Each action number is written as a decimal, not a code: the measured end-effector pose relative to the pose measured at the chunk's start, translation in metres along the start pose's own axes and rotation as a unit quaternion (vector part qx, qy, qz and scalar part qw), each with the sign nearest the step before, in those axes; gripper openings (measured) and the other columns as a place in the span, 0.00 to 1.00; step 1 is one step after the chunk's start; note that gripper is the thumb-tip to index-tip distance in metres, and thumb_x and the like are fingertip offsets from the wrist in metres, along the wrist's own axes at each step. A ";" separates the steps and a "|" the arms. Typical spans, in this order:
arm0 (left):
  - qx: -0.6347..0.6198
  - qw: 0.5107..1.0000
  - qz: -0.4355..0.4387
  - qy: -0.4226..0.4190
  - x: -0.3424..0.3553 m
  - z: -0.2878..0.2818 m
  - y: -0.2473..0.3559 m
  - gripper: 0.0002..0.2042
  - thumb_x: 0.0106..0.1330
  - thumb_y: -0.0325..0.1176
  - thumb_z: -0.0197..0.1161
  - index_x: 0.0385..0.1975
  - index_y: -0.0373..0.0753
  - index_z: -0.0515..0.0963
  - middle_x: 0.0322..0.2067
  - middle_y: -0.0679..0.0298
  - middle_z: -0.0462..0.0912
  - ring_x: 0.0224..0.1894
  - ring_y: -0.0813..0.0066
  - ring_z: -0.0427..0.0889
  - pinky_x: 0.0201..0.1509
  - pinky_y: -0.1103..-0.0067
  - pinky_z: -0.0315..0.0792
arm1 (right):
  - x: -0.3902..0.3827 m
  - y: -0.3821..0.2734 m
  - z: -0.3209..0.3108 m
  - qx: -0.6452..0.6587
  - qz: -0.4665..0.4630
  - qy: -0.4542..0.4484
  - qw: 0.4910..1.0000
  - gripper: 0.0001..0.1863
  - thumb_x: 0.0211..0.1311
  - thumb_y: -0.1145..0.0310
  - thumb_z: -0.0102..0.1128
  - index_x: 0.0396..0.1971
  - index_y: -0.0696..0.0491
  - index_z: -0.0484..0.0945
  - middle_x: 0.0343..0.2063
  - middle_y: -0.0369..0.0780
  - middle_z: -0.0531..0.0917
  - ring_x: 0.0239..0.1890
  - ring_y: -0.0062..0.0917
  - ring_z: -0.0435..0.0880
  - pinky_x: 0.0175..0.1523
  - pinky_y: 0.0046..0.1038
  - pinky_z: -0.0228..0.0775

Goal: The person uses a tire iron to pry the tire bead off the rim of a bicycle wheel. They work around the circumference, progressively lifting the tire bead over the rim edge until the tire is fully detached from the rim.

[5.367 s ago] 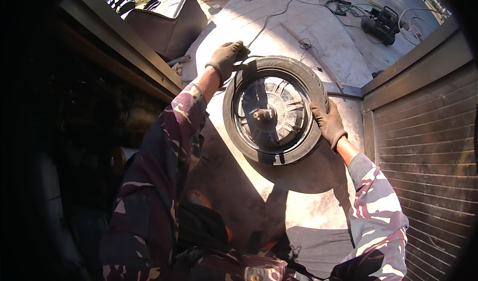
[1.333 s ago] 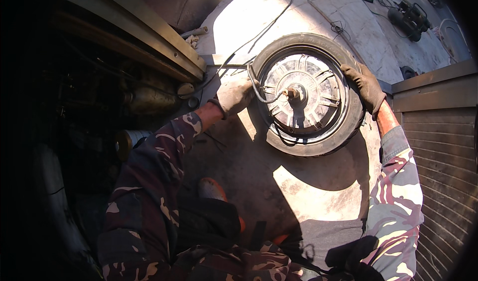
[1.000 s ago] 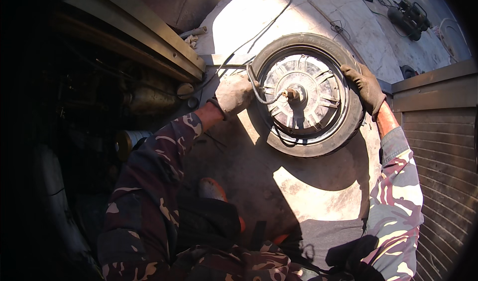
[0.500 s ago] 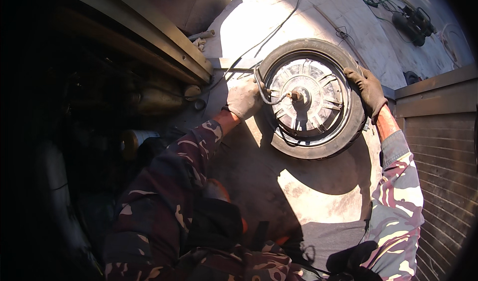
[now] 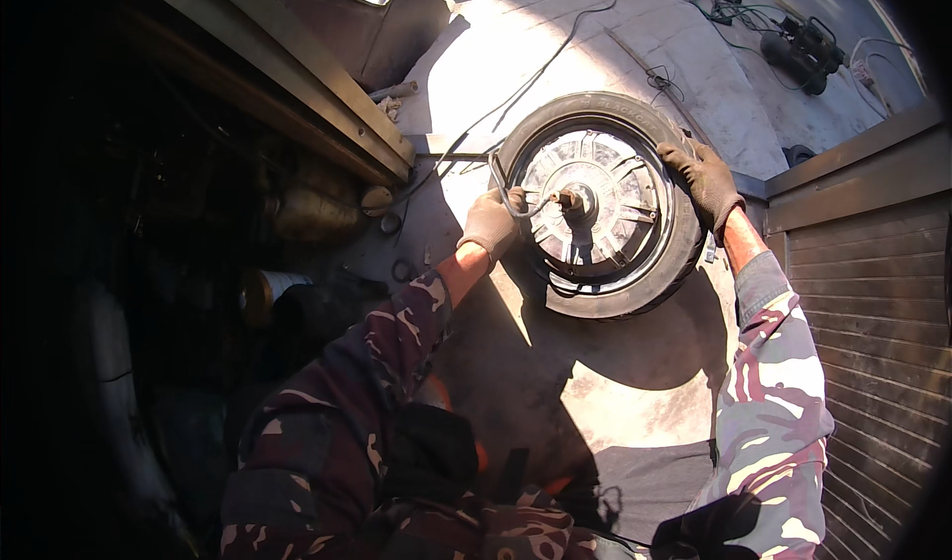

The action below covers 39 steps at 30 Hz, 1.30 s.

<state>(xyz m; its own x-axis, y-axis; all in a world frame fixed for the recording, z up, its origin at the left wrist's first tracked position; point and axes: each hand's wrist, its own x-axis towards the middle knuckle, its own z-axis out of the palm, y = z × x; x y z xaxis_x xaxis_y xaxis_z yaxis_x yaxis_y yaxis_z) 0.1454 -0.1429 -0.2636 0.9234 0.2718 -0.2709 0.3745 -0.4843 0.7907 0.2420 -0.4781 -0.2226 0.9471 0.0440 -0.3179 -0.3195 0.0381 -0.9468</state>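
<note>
- The wheel (image 5: 617,168), a tyre (image 5: 678,267) around a metal motor hub, is seen over the floor (image 5: 635,401) in the doorway, across the line of the threshold strip (image 5: 751,185), nearer that strip's right end; whether its underside touches the floor cannot be told.
- By the right hand (image 5: 706,183), the tyre is gripped at its right, upper side.
- The left hand (image 5: 493,221) is closed on the looped cable (image 5: 502,185) at the tyre's left side; whether the tyre is held there too cannot be told.
- Heavy handling is to be expected, and a stiff hub; the rubber is judged grippy enough for gloves.
- The tyre is best taken at opposite sides; the cable, probably the easily damaged part, should not be loaded.
- No long axis is shown by the round face; direction is given by the axle (image 5: 565,201), pointed up towards the camera and leaned left.
</note>
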 end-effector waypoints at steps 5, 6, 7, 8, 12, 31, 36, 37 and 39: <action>-0.031 0.999 0.019 -0.033 0.013 -0.005 -0.015 0.24 0.80 0.50 0.61 0.52 0.31 0.87 0.30 0.53 0.89 0.35 0.67 0.88 0.43 0.69 0.80 | -0.013 0.021 -0.005 -0.065 -0.053 0.058 0.995 0.47 0.62 0.54 0.84 0.72 0.65 0.71 0.58 0.51 0.87 0.54 0.30 0.89 0.60 0.29 0.82; -0.026 0.999 0.033 -0.027 0.017 -0.004 -0.019 0.23 0.80 0.49 0.62 0.54 0.32 0.87 0.31 0.54 0.90 0.37 0.67 0.89 0.44 0.70 0.81 | -0.018 0.028 -0.008 -0.156 -0.042 0.101 0.982 0.51 0.61 0.54 0.85 0.74 0.66 0.67 0.63 0.53 0.84 0.61 0.32 0.86 0.65 0.30 0.78; -0.007 0.999 0.041 -0.009 0.017 -0.002 -0.024 0.22 0.80 0.48 0.62 0.53 0.32 0.87 0.32 0.55 0.90 0.37 0.68 0.89 0.43 0.70 0.81 | -0.027 0.039 -0.008 -0.135 -0.057 0.111 0.983 0.52 0.61 0.56 0.85 0.76 0.65 0.64 0.67 0.53 0.81 0.65 0.33 0.83 0.69 0.30 0.74; 0.014 0.999 0.050 0.009 0.017 0.001 -0.027 0.21 0.80 0.48 0.62 0.52 0.32 0.88 0.32 0.56 0.90 0.37 0.69 0.89 0.43 0.71 0.81 | -0.034 0.049 -0.007 -0.138 -0.088 0.095 0.982 0.49 0.62 0.58 0.84 0.76 0.64 0.65 0.66 0.51 0.81 0.64 0.32 0.83 0.69 0.30 0.74; 0.070 0.993 0.087 0.045 0.017 0.006 -0.033 0.22 0.77 0.48 0.63 0.51 0.33 0.86 0.39 0.41 0.90 0.45 0.42 0.90 0.54 0.62 0.81 | -0.047 0.065 -0.007 -0.107 -0.121 0.073 0.984 0.42 0.66 0.64 0.81 0.73 0.62 0.67 0.62 0.45 0.83 0.60 0.28 0.83 0.69 0.30 0.75; 0.342 0.862 -0.010 -0.373 -0.009 -0.094 0.012 0.10 0.77 0.35 0.60 0.39 0.38 0.85 0.26 0.64 0.88 0.22 0.76 0.83 0.26 0.76 0.78 | 0.003 -0.023 -0.021 -0.299 -0.087 -0.099 0.945 0.53 0.58 0.50 0.84 0.75 0.65 0.68 0.59 0.50 0.85 0.56 0.30 0.87 0.63 0.29 0.79; 0.231 0.918 0.092 -0.309 -0.018 -0.126 0.023 0.07 0.74 0.27 0.61 0.45 0.36 0.85 0.30 0.64 0.89 0.24 0.77 0.85 0.30 0.78 0.81 | 0.002 -0.008 -0.018 -0.262 -0.091 -0.044 0.960 0.52 0.57 0.49 0.86 0.74 0.63 0.71 0.54 0.48 0.89 0.50 0.25 0.90 0.58 0.27 0.82; 0.221 0.920 0.117 -0.302 -0.015 -0.124 0.021 0.07 0.74 0.26 0.60 0.44 0.35 0.85 0.30 0.64 0.90 0.24 0.77 0.85 0.30 0.78 0.81 | 0.000 -0.002 -0.019 -0.257 -0.089 -0.018 0.962 0.51 0.58 0.49 0.85 0.74 0.63 0.71 0.55 0.48 0.89 0.50 0.25 0.90 0.58 0.26 0.82; 0.196 0.922 0.168 -0.289 -0.006 -0.116 0.016 0.08 0.74 0.25 0.60 0.44 0.35 0.85 0.32 0.64 0.90 0.25 0.78 0.86 0.31 0.78 0.81 | -0.006 0.013 -0.020 -0.197 -0.123 -0.025 0.972 0.43 0.67 0.57 0.79 0.76 0.56 0.69 0.55 0.44 0.90 0.52 0.23 0.89 0.59 0.25 0.82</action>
<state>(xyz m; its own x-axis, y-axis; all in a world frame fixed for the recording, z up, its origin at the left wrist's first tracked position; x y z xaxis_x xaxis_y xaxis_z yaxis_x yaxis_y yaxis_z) 0.1366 -0.0555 -0.1851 0.8413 -0.3820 -0.3824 -0.0444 -0.7538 0.6556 0.2330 -0.4980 -0.2339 0.9878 0.1308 -0.0849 -0.0373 -0.3305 -0.9431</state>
